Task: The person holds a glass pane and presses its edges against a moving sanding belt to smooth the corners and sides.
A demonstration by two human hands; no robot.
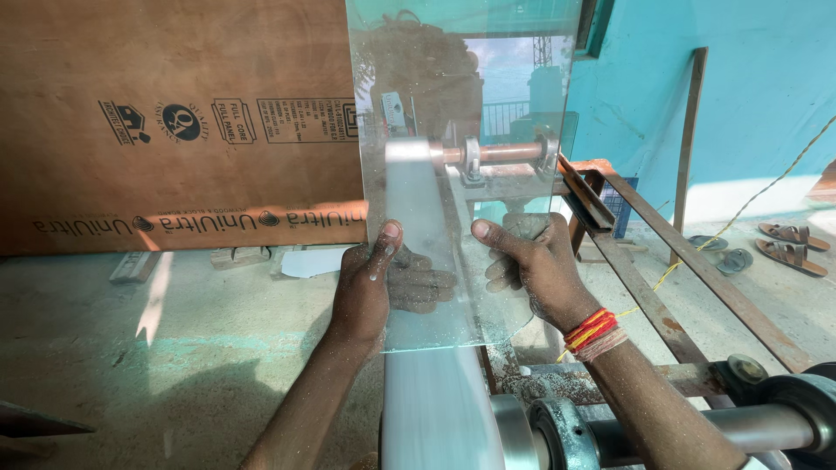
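Observation:
I hold a clear glass sheet (pixel 461 96) upright in front of me with both hands. My left hand (pixel 366 283) grips its left edge, thumb on the near face and fingers behind the glass. My right hand (pixel 535 261), with red and yellow threads at the wrist, grips its right part the same way. The sheet stands over a pale, blurred sanding belt (pixel 427 383) that runs from a near roller (pixel 522 431) away to a far shaft (pixel 496 155). Whether the glass touches the belt I cannot tell.
A large brown plywood board (pixel 174 122) leans on the left. A rusty steel frame (pixel 670 252) runs along the right of the belt. Sandals (pixel 788 244) lie on the concrete floor by the turquoise wall (pixel 758 96). A yellow cord (pixel 749 204) crosses the floor.

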